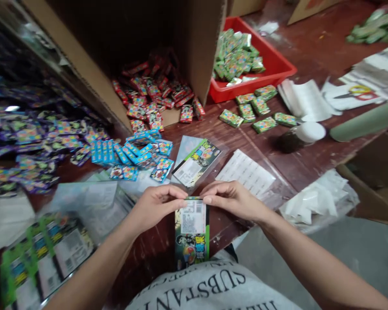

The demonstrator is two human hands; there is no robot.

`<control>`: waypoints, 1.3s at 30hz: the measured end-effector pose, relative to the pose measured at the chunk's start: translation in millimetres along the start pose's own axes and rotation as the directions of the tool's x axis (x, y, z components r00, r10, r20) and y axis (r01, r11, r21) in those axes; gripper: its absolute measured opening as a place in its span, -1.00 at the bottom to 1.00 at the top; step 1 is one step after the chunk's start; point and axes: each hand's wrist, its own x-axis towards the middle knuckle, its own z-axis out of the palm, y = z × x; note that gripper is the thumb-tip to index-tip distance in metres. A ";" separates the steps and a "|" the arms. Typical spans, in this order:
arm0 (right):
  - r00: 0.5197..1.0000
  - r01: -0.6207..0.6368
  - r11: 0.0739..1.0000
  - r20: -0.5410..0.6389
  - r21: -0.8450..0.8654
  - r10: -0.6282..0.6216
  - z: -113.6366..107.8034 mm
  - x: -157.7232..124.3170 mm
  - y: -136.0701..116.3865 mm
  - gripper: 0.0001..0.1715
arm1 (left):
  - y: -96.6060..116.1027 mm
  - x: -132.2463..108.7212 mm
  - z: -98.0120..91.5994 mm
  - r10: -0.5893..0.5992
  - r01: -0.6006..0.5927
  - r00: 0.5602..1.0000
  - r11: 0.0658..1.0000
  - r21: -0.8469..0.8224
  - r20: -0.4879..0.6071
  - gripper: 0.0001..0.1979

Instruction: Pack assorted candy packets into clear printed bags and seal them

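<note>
A printed plastic pouch, black and green with a white label and barcode, hangs at the table's front edge against the shirt. My left hand pinches its top left corner between thumb and fingers. At the top right corner my right hand grips it the same way. A thin greenish strip shows along the top edge between my fingertips; I cannot tell whether it is a small packet or a fold. Just beyond my hands lies another printed pouch. A sheet of white stickers lies beyond my right hand.
Blue candy packets lie ahead left, with purple packets farther left. A cardboard box holds red packets. Green packets fill a red tray. Right are a white-capped jar and scissors.
</note>
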 end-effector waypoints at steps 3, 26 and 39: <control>0.983 0.124 0.943 -0.092 -0.309 -0.160 -26.8 -5.7 1.3 -0.73 | -1.1 15.9 9.9 0.015 -0.020 0.998 0.997 0.080 0.056 -0.89; 0.919 -0.153 0.983 -0.380 -0.100 0.105 -89.6 -23.1 51.4 -0.63 | 27.4 83.4 63.7 0.335 -0.413 0.911 0.744 0.525 0.242 -0.88; 0.918 -0.010 0.955 -0.382 -0.295 -0.109 -108.6 6.7 27.8 -0.67 | 10.1 146.2 57.4 0.181 -0.204 0.978 0.938 0.282 0.105 -0.68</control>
